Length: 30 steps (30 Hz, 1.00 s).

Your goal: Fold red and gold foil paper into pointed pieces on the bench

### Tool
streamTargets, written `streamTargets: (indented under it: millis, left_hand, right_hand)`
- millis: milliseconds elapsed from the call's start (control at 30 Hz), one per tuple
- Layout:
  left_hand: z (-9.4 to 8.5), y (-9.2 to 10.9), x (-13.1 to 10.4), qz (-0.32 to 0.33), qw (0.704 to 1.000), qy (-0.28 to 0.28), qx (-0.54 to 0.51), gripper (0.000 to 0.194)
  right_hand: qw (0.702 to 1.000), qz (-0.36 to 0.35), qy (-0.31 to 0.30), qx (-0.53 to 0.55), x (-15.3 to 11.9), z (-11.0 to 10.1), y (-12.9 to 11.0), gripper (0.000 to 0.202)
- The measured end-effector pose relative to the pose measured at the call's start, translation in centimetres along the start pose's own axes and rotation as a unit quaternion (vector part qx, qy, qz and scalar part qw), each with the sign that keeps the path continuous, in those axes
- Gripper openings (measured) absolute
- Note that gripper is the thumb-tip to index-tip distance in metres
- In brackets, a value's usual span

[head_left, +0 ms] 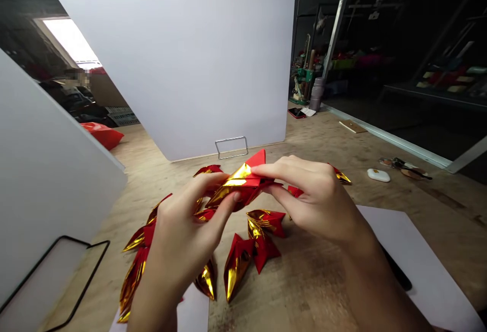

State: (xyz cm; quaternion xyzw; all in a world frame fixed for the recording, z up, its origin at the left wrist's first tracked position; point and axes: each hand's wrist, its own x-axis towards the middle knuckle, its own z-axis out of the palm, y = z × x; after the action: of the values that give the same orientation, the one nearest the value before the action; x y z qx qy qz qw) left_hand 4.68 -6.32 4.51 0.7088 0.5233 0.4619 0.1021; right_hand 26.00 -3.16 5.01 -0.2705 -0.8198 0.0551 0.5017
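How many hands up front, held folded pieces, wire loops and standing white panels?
Left hand, right hand: 2
Held red-and-gold piece: 1
Silver wire loop, black wire loop: 2
Middle white panel, left white panel: 2
Total: 7

I can read no text, label, brand, number or sign anywhere on my feed. The small white case (378, 175) on the desk (304, 281) bears a golden mark too small for me to make out, and the red and gold folded pieces (266, 217) show fine lines that I cannot resolve into characters. Any print on the slip of paper (308, 111) by the phone (296, 113) is likewise too small to tell.
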Motion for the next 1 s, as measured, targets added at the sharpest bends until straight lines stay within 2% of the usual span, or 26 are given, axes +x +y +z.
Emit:
streamTargets:
  millis: [67,133,200,300,367,400,467,533,600,700,867,1000]
  left_hand:
    - [-0.1,0.1,0.3,-0.081,0.987,-0.035,-0.133,0.028]
    - [-0.1,0.3,0.6,-0.141,0.961,-0.034,-0.236,0.03]
    - [-0.1,0.6,0.8,-0.175,0.945,-0.022,-0.277,0.033]
    - [0.1,0.7,0.8,-0.188,0.944,-0.02,-0.269,0.038]
    - [0.4,0.5,0.6,-0.149,0.961,0.017,-0.231,0.039]
    - [0.6,0.3,0.5,-0.103,0.974,0.059,-0.194,0.037]
    - [0.9,0.0,0.4,0.042,0.984,0.159,-0.075,0.031]
    - [1.1,-0.3,0.2,0.191,0.958,0.208,0.057,0.027]
    - [1.2,-0.4,0.1,0.272,0.932,0.199,0.132,0.027]
    - [1.1,-0.2,-0.1,0.29,0.922,0.191,0.17,0.027]
    - [1.0,-0.2,-0.2,0.217,0.951,0.162,0.151,0.019]
    - [0.9,-0.8,0.2,0.244,0.952,0.13,0.131,0.019]
  right_hand:
    - [1.0,-0.002,-0.001,0.013,0.0,-0.1,-0.2,0.035]
    - [0.999,-0.017,0.001,0.03,0.0,-0.1,-0.4,0.037]
    - [0.999,-0.031,0.002,0.04,0.0,0.1,-0.5,0.038]
    - [0.998,-0.033,0.01,0.044,0.1,0.4,-0.7,0.036]
    - [0.998,-0.024,0.03,0.042,0.1,0.6,-0.7,0.034]
    - [0.998,-0.015,0.043,0.038,0.1,0.7,-0.8,0.033]
    - [0.997,0.007,0.071,0.026,0.1,0.8,-0.9,0.034]
    - [0.995,0.03,0.095,0.019,0.1,0.9,-1.1,0.036]
    - [0.992,0.048,0.118,0.021,0.2,1.0,-1.2,0.036]
    - [0.987,0.068,0.143,0.038,0.3,1.0,-1.5,0.034]
    - [0.983,0.074,0.136,0.103,0.5,1.0,-1.7,0.035]
    - [0.984,0.085,0.12,0.099,0.5,1.2,-1.7,0.036]
